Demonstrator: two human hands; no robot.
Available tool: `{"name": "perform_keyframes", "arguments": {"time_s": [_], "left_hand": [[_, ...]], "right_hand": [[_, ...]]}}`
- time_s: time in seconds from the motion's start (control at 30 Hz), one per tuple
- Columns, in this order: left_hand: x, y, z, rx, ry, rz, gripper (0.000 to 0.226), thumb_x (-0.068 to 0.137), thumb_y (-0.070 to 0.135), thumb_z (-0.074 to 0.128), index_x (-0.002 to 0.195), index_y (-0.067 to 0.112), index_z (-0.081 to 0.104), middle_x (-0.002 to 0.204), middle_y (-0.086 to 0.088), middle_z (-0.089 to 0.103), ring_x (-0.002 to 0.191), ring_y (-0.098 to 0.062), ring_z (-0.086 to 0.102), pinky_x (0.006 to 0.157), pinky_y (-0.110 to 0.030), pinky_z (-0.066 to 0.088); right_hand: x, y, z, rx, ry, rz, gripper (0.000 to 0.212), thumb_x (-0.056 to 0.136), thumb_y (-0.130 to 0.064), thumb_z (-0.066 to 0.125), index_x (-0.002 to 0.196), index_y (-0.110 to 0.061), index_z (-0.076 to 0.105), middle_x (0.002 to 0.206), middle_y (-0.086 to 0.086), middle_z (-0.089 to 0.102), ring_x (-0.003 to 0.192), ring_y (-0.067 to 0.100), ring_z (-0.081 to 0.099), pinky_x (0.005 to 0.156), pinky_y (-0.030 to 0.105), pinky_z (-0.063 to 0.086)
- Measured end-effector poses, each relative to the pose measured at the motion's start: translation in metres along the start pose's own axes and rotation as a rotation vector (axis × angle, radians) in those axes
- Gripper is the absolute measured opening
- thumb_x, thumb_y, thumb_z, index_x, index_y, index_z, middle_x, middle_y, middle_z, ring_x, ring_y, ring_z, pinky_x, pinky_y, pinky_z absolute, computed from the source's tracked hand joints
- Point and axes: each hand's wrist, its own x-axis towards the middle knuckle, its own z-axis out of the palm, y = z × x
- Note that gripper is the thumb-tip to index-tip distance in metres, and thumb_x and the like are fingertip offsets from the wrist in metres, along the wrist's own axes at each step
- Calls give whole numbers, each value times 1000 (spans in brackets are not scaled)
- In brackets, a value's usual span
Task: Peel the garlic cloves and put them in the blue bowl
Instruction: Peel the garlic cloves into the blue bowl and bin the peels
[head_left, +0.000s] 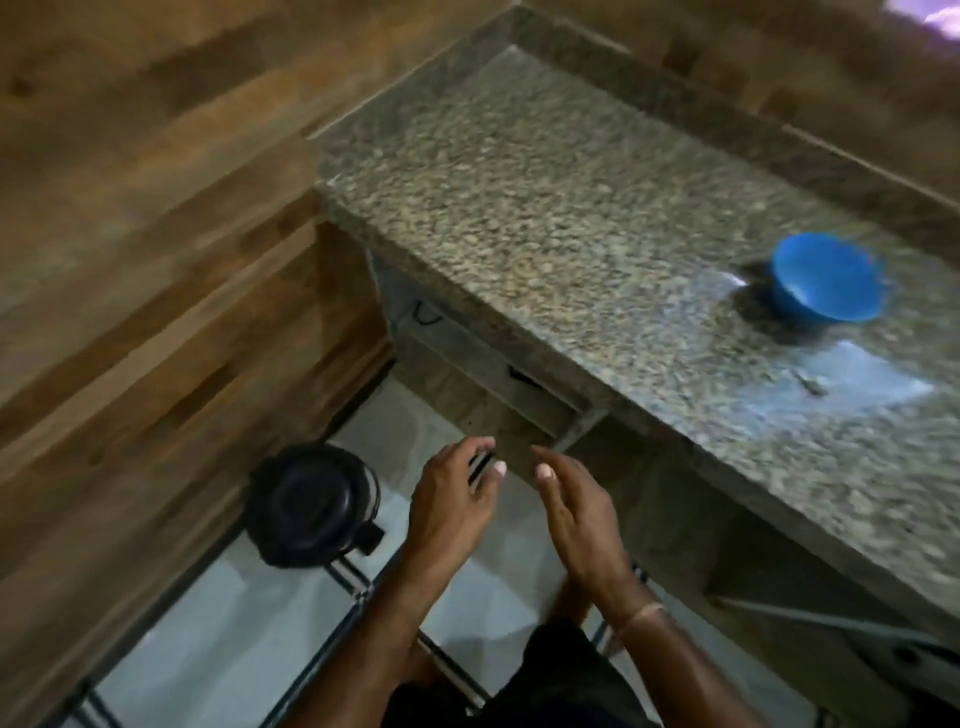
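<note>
The blue bowl (827, 276) stands on the speckled granite counter (545, 208) at the right. The whole picture is blurred. Below the counter's front edge, over the floor, my left hand (453, 499) and my right hand (576, 514) hover close together, palms turned toward each other. Both have relaxed, fairly straight fingers and hold nothing. I see no garlic cloves. A small dark scrap (810, 383) lies on the counter in a bright patch near the bowl; I cannot tell what it is.
A black round bin with a pedal (311, 506) stands on the white tiled floor (249, 639) left of my hands. Wood-panelled wall (130, 234) fills the left side. Drawers with dark handles (493, 374) sit under the counter.
</note>
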Motion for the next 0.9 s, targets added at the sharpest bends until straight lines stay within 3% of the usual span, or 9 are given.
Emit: {"name": "perform_keyframes", "arguments": {"time_s": [0.07,0.17,0.37,0.47,0.63,0.73,0.8,0.9], "left_hand": [[13,39,30,77,-27,82,36,102,36,63,137,29,63,140,6,63,130,-14,57,98,-23,42],[28,96,85,110,-64,181,36,101,34,65,136,26,65,137,3,64,127,-15,59,102,-29,48],[55,180,200,96,-200,266,35,100,32,68,134,25,67,137,7,66,129,-11,57,109,-34,47],[76,206,235,136,-235,272,33,98,29,70,130,23,70,130,7,69,122,-10,63,102,-32,52],[137,233,275,320,-191,353,29,95,25,75,124,25,72,120,7,71,98,-12,67,76,-29,55],[167,242,297,392,-222,427,33,94,16,75,126,24,70,122,4,67,101,-13,66,79,-32,58],[179,243,308,421,-254,469,29,92,14,76,119,25,70,117,3,66,102,-15,64,82,-36,57],[188,240,317,454,-268,518,19,92,16,77,105,27,71,106,5,64,98,-16,61,75,-34,52]], "right_hand": [[5,18,-42,-28,70,-14,41,107,-56,43,136,-34,62,131,-16,62,119,0,60,100,34,55],[11,47,-107,-72,169,-37,36,109,-42,48,136,-27,65,132,-12,63,121,5,60,101,30,52],[29,115,-220,-126,303,68,32,109,-35,52,137,-26,65,132,-8,65,122,10,61,101,33,51],[41,137,-256,-137,335,125,33,109,-37,53,137,-25,64,134,-7,64,124,13,60,98,32,50],[76,164,-302,-190,358,262,42,105,-35,61,144,-20,56,140,1,58,125,19,57,92,29,44],[101,175,-323,-297,365,351,55,100,-33,69,150,-21,49,148,6,50,130,23,48,101,34,43],[115,181,-332,-378,366,407,65,95,-33,74,152,-21,45,153,9,44,134,27,44,107,43,43],[129,184,-340,-429,343,466,70,92,-35,77,152,-21,43,154,9,42,135,29,41,109,45,38]]}}
